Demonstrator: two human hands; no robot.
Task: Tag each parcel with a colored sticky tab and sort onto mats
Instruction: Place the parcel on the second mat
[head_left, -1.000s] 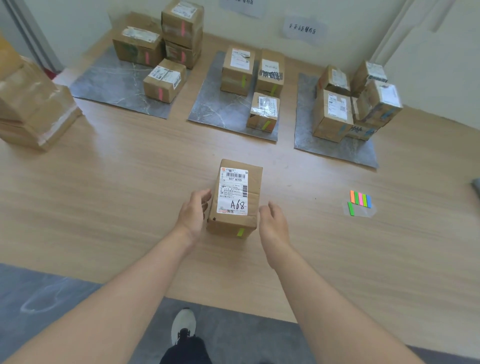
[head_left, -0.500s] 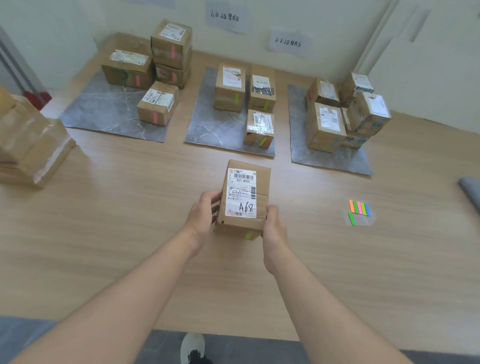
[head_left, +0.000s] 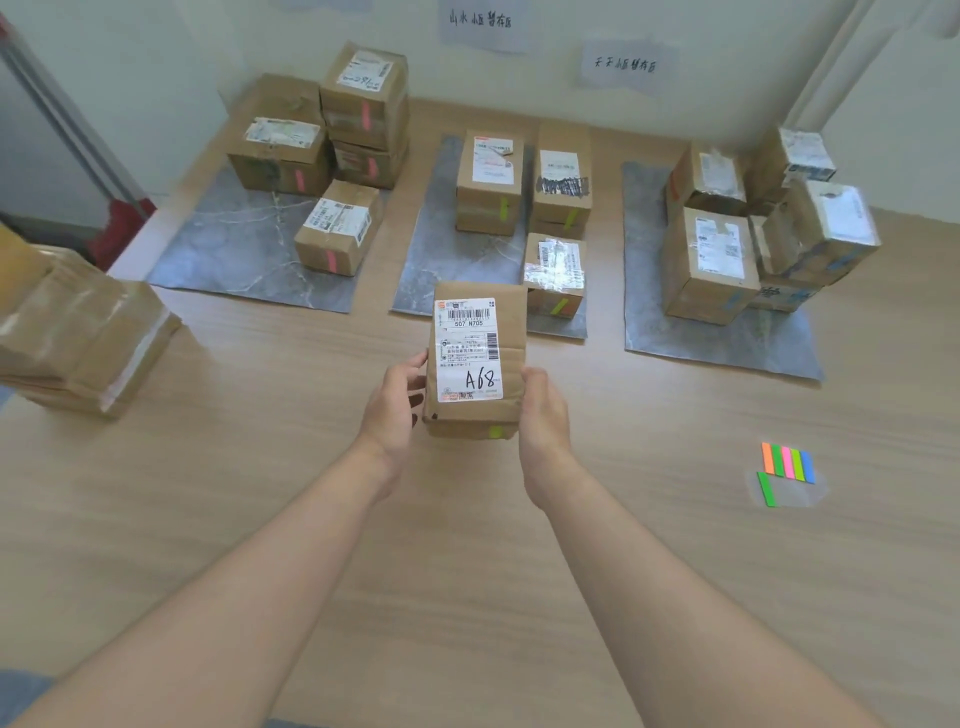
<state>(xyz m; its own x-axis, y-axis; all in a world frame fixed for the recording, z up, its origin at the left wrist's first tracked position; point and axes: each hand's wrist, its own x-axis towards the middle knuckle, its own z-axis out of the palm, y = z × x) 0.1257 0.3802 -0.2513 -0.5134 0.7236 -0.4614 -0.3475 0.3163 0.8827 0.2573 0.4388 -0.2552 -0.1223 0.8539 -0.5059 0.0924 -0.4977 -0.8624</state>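
Both hands clamp one brown parcel (head_left: 475, 358) between them, one on each long side. The left hand (head_left: 392, 410) presses against the parcel's left face with its thumb up near the top edge and its fingers curled in against the cardboard. The right hand (head_left: 543, 415) mirrors it on the right face, with the thumb lying along the upper edge (the rest of its fingers are hidden behind the box). Neither grasp is loose: palms and fingers sit tight on the box.

The parcel is held over the wooden table (head_left: 260, 493), just in front of the middle mat (head_left: 441, 260), and its far end overlaps that mat's near edge in the head view. Its white shipping label (head_left: 470, 348) faces up, handwritten "A68". A yellow-green tab (head_left: 497, 431) is stuck on the near end face.

The middle mat carries three parcels with yellow-green tabs. The left mat (head_left: 228, 249) holds parcels with pink tabs, and the right mat (head_left: 727, 343) holds parcels with blue ones. A sheet of coloured sticky tabs (head_left: 787, 470) lies on the table to the right, well apart from the hands. A stack of flat parcels (head_left: 78, 338) sits at the table's left edge.
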